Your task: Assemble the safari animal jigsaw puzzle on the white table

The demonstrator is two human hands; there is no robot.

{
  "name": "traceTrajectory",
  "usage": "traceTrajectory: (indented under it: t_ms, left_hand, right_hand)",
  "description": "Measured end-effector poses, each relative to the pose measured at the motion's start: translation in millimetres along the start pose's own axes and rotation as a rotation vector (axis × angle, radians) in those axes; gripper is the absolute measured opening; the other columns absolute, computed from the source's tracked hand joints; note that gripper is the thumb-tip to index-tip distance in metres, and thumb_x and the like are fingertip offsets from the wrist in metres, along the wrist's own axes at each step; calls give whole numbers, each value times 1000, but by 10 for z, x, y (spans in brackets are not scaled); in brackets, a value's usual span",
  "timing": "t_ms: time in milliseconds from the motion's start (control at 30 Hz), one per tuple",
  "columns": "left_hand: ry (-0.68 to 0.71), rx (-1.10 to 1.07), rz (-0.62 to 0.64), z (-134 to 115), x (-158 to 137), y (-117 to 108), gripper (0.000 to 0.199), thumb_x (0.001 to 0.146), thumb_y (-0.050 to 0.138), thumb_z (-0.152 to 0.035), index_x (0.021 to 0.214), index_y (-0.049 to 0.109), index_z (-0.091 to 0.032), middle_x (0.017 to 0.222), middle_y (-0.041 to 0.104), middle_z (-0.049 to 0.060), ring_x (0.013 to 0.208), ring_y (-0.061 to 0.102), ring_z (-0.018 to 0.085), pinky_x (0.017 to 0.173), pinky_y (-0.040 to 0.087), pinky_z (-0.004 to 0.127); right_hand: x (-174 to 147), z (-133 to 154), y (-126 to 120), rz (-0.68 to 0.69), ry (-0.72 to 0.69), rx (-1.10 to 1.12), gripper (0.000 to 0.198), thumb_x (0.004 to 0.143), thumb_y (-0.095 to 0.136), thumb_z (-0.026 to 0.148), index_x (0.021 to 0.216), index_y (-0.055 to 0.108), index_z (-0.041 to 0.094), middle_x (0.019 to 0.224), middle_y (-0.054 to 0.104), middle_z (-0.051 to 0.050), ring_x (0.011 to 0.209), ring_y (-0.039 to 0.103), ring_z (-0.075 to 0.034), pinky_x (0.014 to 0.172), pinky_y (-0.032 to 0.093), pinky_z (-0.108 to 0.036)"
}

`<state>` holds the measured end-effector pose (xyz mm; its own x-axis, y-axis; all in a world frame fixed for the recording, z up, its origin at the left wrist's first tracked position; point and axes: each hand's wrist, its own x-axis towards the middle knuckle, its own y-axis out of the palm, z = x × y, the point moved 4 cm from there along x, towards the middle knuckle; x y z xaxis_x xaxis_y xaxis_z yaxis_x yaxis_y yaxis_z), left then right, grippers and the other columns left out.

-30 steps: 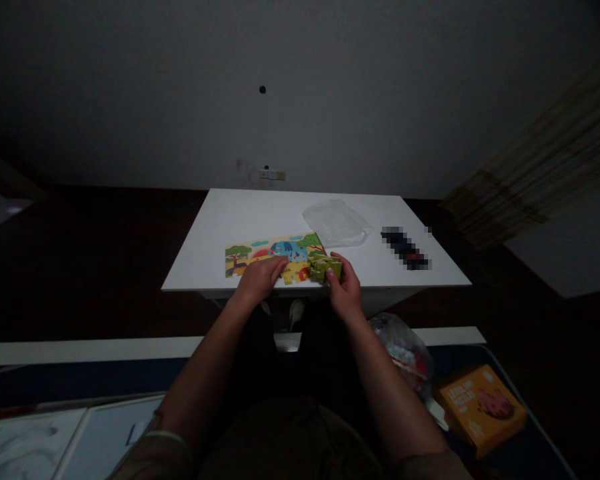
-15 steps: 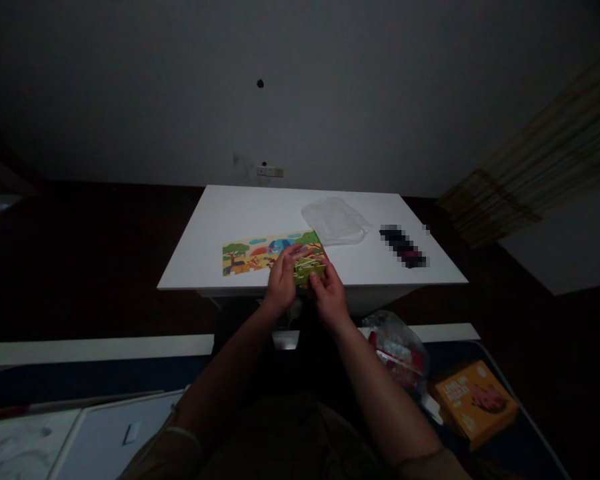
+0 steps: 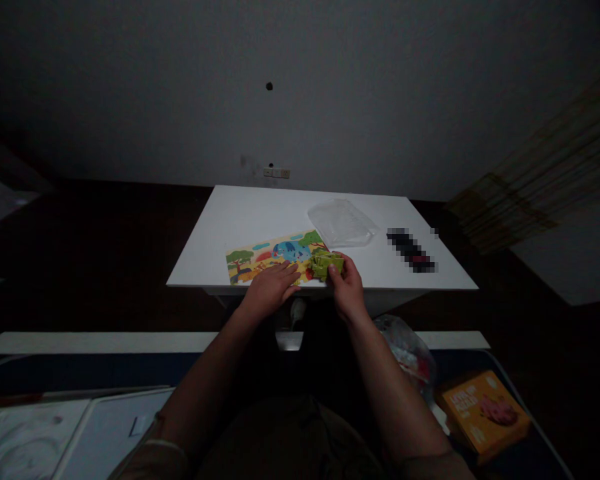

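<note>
My right hand (image 3: 349, 287) grips a small stack of green puzzle pieces (image 3: 326, 265) between thumb and fingers, over the right end of a colourful jigsaw puzzle (image 3: 291, 251). That puzzle shows animals and trees and lies near the front edge of the white table (image 3: 250, 207). My left hand (image 3: 271, 288) rests flat on the puzzle's lower edge, fingers stretched out and holding nothing. It hides part of the puzzle's lower middle.
Behind the puzzle lies a clear plastic bag (image 3: 341, 223). A dark, pixelated object (image 3: 410, 251) is on the table's right side. Beside me on the seat are an orange puzzle box (image 3: 484, 413) and a plastic bag with red contents (image 3: 413, 360). White panels (image 3: 110, 427) lie at lower left.
My left hand has let go of the green pieces and moved down and left onto the puzzle. My right hand keeps the stack, now slightly further right. The view has shifted a little.
</note>
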<state>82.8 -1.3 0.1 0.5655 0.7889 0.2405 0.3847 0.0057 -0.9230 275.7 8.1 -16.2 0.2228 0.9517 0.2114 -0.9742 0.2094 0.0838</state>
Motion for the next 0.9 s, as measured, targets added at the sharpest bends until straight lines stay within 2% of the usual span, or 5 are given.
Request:
traceTrajectory:
  t_ms: [167,333,500,733,900]
  left_hand:
    - [-19,-15,-9,21,16,-38,39,95,45,-42,126,60,-26,136,57,5,130,49,24,111,36,43]
    - [-116,-139,-85,102,48,-73,41,97,38,-45,127,60,-27,128,63,3,118,59,23,102,45,40]
    - [-278,-265,-240,199,79,-107,40,97,37,-43,120,65,-25,118,69,3,109,64,22,95,50,39]
    - [-334,-534,-491,41,49,-177,36,96,41,-42,109,69,-23,108,72,3,103,66,20,93,52,37]
    - [-347,-606,-507,0,51,-129,35,96,43,-41,104,70,-23,104,72,4,99,65,20,92,53,38]
  right_hand:
    - [-41,-37,-38,-48,12,30,44,84,59,46,121,51,26,122,62,-7,108,61,-23,93,51,-45]
    - [-72,-27,-59,-73,4,43,46,84,59,47,123,50,24,122,62,-9,109,61,-24,96,49,-47]
    - [-71,64,46,28,-26,37,41,86,59,45,122,52,25,125,61,-7,112,60,-22,101,46,-45]
    - [-91,113,266,124,-78,-27,39,85,60,44,119,55,27,127,59,-6,117,57,-23,102,46,-43]
    - [-159,90,330,176,-71,-16,37,85,60,42,120,56,29,128,59,-4,119,55,-23,105,45,-43]
